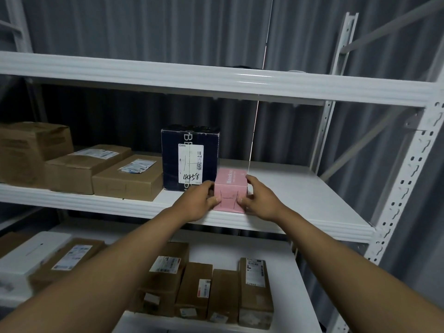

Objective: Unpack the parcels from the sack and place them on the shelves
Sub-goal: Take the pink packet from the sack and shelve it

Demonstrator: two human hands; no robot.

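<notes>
On the middle shelf (300,188), from the left, stand three brown cardboard parcels (127,179) in a row, then a dark blue box (191,157) bearing a white label with handwritten digits. The pink box (231,191) sits at the shelf's front edge, just right of the dark blue box and close against it. The left hand (195,204) grips the pink box's left side — thumb on the front face, fingers curled round the far side. The right hand (260,200) grips the right side in the same manner. Both forearms reach up from the lower frame. The lower shelf (298,272) carries a white parcel (31,255) at left and several brown parcels (199,284), some upright, toward the centre.
</notes>
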